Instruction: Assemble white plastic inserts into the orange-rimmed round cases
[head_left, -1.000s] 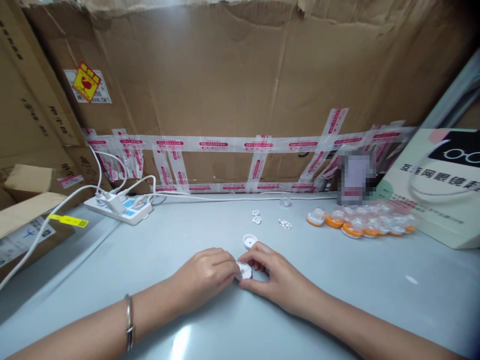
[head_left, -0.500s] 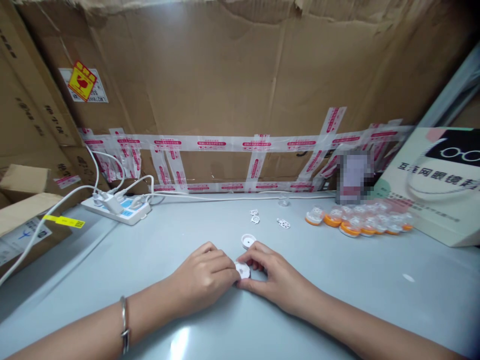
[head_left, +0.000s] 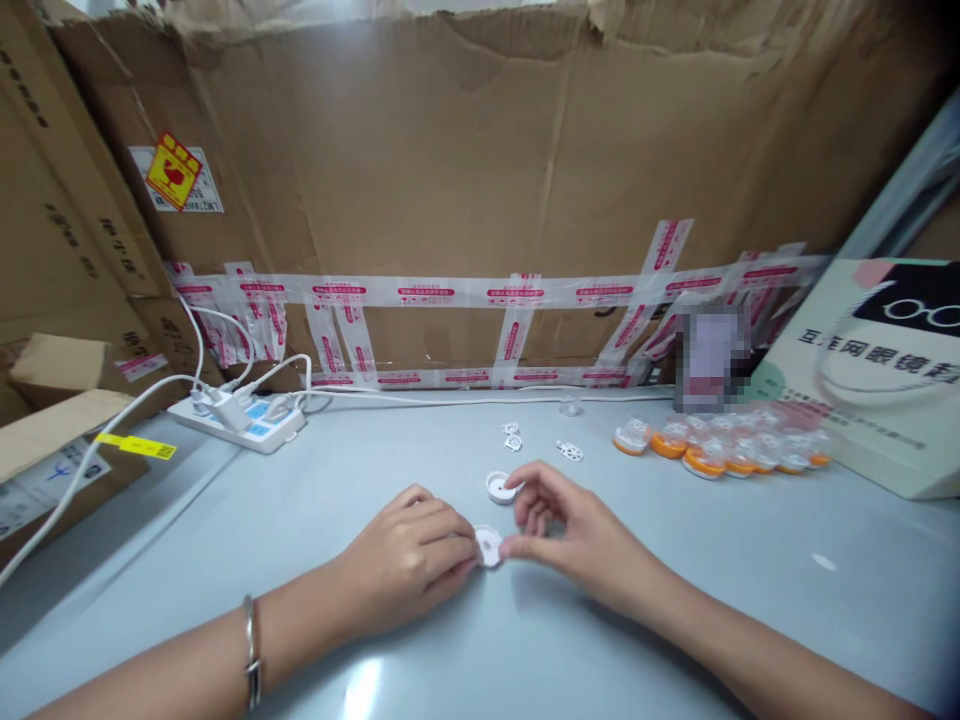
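My left hand (head_left: 420, 550) is closed on the left edge of a small white round part (head_left: 490, 547) just above the table. My right hand (head_left: 559, 525) has its thumb and index finger apart; the thumb tip is at the right edge of that part. Its index fingertip lies over the rim of a white round cup-like piece (head_left: 498, 488) on the table, though whether it touches cannot be made out. Farther back lie small white spoked pieces (head_left: 512, 441) and a longer white perforated piece (head_left: 570, 451).
Several clear domes with orange bases (head_left: 705, 460) stand at the right, before a white paper bag (head_left: 862, 380). A small clear cup (head_left: 571, 406) is near the back. A power strip (head_left: 240, 420) with white cables lies at left, beneath a large cardboard box (head_left: 375, 150).
My right hand has opened and shifted right and slightly up, its index finger moving off the held part toward the cup-like piece. My left hand stays on the part.
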